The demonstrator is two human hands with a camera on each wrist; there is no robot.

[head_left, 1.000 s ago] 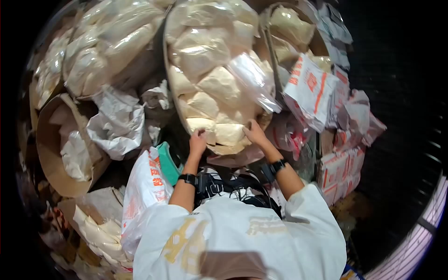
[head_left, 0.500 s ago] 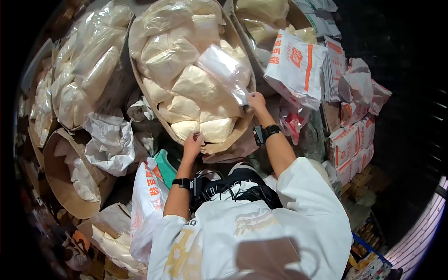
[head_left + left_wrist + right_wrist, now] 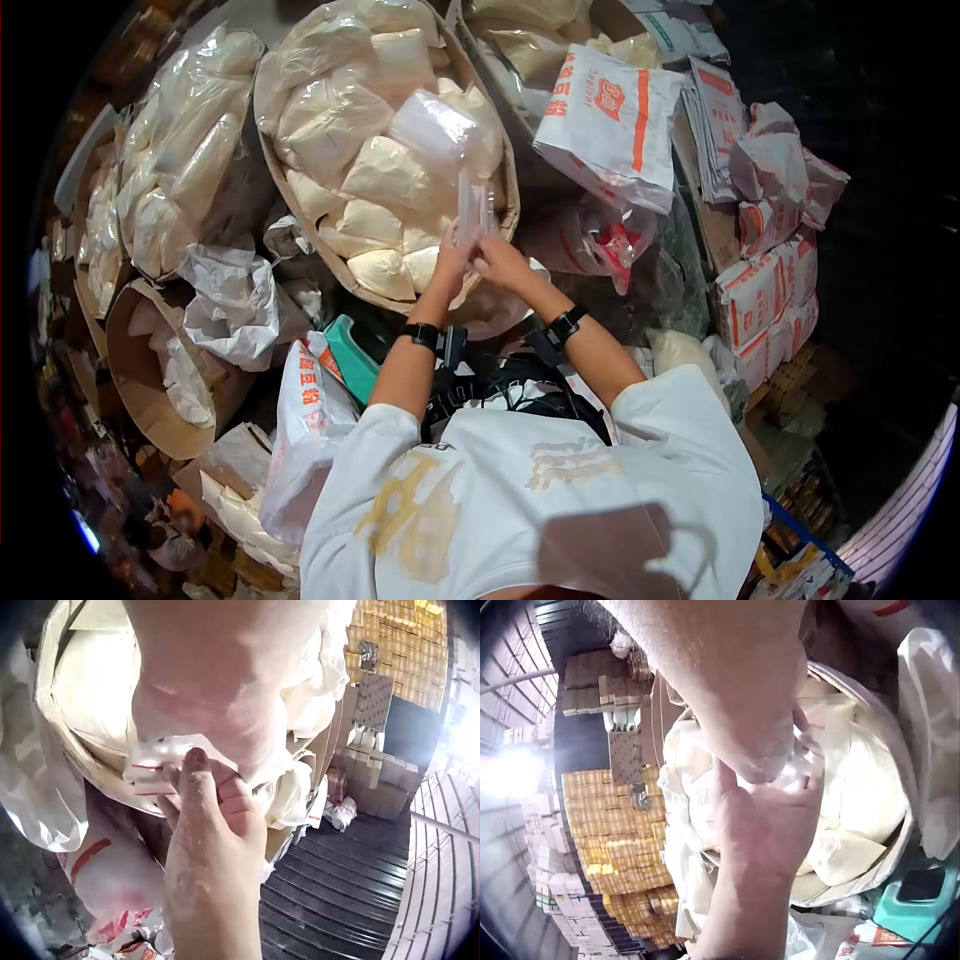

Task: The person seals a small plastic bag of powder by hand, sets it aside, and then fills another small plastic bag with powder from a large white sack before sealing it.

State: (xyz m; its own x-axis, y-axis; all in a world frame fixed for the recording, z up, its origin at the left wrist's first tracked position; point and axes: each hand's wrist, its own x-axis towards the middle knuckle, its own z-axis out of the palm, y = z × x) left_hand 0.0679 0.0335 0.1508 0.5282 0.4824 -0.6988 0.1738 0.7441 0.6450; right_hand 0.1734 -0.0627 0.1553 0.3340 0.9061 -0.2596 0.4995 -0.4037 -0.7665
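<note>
From where I stand, the right hand (image 3: 500, 262) pinches the near end of the clear plastic (image 3: 435, 125), thumb against index finger, beside red lines (image 3: 157, 766). The left hand (image 3: 455, 257) meets the same end; its thumb stands apart from its fingers, but I cannot tell whether they grip. With the hands as dial centre and twelve pointing away from the wearer, the plastic extends toward half past eleven, over pale filled bags (image 3: 385, 172).

Handling, in my judgement: hold the plastic by its edge, separate any layers with light thumb pressure, and avoid dragging; slick material is likely to slip.

Containers: the large cardboard drum (image 3: 508, 190), between ten and eleven o'clock, holds the pale filled bags. A second drum (image 3: 612, 18), toward one, holds yellowish bags (image 3: 520, 50). At eight, a tilted drum (image 3: 130, 365) contains a crumpled pale bag (image 3: 180, 375).
</note>
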